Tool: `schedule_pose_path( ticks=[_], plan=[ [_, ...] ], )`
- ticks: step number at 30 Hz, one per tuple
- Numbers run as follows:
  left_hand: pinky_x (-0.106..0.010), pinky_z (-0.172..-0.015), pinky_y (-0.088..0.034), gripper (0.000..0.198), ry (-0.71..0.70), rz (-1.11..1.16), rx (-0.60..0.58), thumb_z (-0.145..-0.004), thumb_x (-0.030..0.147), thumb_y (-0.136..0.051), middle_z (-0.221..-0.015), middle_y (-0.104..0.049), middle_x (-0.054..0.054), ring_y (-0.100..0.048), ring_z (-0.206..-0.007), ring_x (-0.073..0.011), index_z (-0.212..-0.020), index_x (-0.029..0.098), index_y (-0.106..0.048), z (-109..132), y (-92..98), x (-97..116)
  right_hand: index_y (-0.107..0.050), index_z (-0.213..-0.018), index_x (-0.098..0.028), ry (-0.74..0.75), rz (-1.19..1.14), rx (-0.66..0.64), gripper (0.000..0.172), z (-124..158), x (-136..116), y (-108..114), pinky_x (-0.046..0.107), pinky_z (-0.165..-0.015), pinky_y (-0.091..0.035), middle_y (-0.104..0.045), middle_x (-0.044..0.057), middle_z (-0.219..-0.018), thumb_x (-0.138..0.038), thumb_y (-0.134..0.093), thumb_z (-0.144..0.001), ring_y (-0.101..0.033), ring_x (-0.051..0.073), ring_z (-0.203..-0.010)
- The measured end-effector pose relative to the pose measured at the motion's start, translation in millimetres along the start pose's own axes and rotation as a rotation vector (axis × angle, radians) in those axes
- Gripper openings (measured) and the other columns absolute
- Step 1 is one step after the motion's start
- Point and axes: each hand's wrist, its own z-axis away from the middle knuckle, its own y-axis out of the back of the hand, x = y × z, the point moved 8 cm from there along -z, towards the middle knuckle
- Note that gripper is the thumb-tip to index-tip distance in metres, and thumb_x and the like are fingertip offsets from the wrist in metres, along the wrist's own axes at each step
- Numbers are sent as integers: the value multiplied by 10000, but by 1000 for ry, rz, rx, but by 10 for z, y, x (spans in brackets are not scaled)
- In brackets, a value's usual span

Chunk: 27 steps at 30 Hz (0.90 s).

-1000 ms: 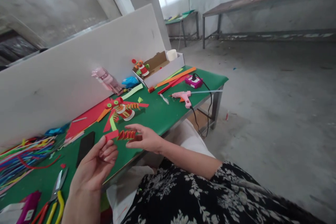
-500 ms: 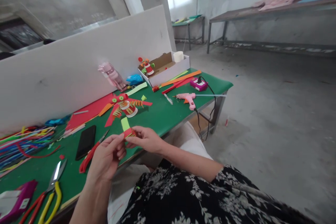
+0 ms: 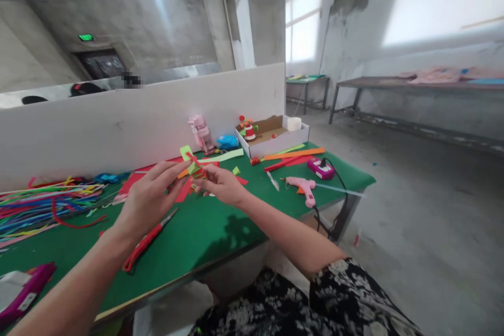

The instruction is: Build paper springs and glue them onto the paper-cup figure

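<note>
Between my two hands is a folded paper strip (image 3: pixel 193 169) in red and light green, with stacked zigzag folds and a light green end sticking up. My left hand (image 3: pixel 151 191) pinches it from the left with thumb and fingertips. On the other side, my right hand (image 3: pixel 222 185) grips the folded stack. Behind the hands, a paper figure is mostly hidden. Red-handled scissors (image 3: pixel 146 244) lie on the green table (image 3: pixel 220 226) below my left hand. To the right of my right hand lies a pink glue gun (image 3: pixel 305 189) with its glue stick.
A pile of coloured strips (image 3: pixel 47 207) lies at left. A white box (image 3: pixel 275 147) with another paper figure (image 3: pixel 249 130) stands at the back, near orange strips (image 3: pixel 293 154). A purple power socket (image 3: pixel 321 169) sits at right with its cable. A white board (image 3: pixel 157 121) borders the table.
Both hands have risen with the folded paper and now cover the paper figure. Light green folds now show between red ones. The view has tilted up; my left forearm now covers the phone and yellow-handled scissors.
</note>
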Motion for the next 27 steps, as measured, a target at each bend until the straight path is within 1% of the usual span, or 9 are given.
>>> schedule_pose_path(
  ticks=[2, 5, 7, 10, 12, 16, 19, 23, 27],
  plan=[
    [-283, -672, -508, 380, 108, 58, 24, -895, 317, -518, -925, -683, -33, -623, -692, -158, -1266, 275, -586, -137, -6, -234, -627, -946, -185, 67, 106, 7, 268, -240, -82, 84, 210, -620, -487, -614, -31, -748, -404, -692, -807, -604, 111, -677],
    [-268, -560, -484, 512, 423, 385, 51, -798, 430, -619, -810, -657, -12, -575, -571, -135, -1259, 224, -535, -271, -137, -667, -658, -968, -179, 150, 296, 69, 207, -517, -151, 257, 228, -709, -495, -659, -8, -830, -342, -657, -841, -618, 125, -753],
    [-256, -492, -456, 529, 640, 620, -25, -705, 522, -688, -729, -637, -10, -555, -531, -134, -1095, 177, -589, -308, -369, -878, -687, -987, -182, 183, 425, 101, 197, -652, -165, 361, 241, -770, -487, -692, 8, -894, -312, -660, -841, -629, 142, -827],
    [-240, -459, -418, 569, 813, 799, -182, -534, 570, -794, -681, -624, -13, -534, -522, -121, -884, 153, -633, -341, -701, -992, -728, -953, -174, 219, 556, 111, 203, -798, -160, 461, 245, -779, -471, -710, 12, -854, -332, -668, -841, -620, 149, -807],
    [-233, -474, -415, 585, 848, 888, -218, -464, 551, -834, -695, -634, -13, -550, -545, -118, -849, 152, -647, -365, -843, -1015, -741, -924, -162, 265, 591, 84, 237, -860, -154, 470, 246, -772, -472, -714, 19, -835, -370, -660, -846, -614, 152, -784],
    [-240, -506, -416, 533, 831, 941, -215, -452, 539, -844, -662, -644, -15, -565, -566, -124, -779, 164, -655, -405, -1024, -1086, -746, -895, -161, 290, 551, 36, 275, -921, -73, 470, 257, -829, -478, -723, 34, -909, -417, -674, -825, -630, 174, -873],
    [-244, -483, -380, 486, 845, 891, -196, -457, 503, -845, -588, -620, -2, -550, -537, -134, -747, 169, -643, -405, -1140, -1187, -748, -911, -171, 210, 574, 39, 257, -936, 58, 502, 268, -862, -474, -725, 27, -916, -403, -669, -831, -635, 181, -899],
    [-253, -491, -366, 415, 827, 842, -195, -488, 461, -820, -587, -628, 2, -554, -541, -146, -724, 171, -640, -430, -1262, -1257, -751, -961, -183, 95, 626, 93, 224, -919, 183, 590, 283, -886, -474, -736, 23, -933, -352, -664, -843, -649, 193, -927],
    [-255, -510, -376, 394, 795, 812, -198, -505, 472, -801, -602, -636, -3, -566, -580, -157, -709, 174, -643, -482, -1300, -1303, -725, -1080, -193, 15, 601, 69, 276, -883, 234, 656, 308, -958, -457, -732, 42, -1069, -325, -673, -843, -648, 203, -1031]
  ],
)
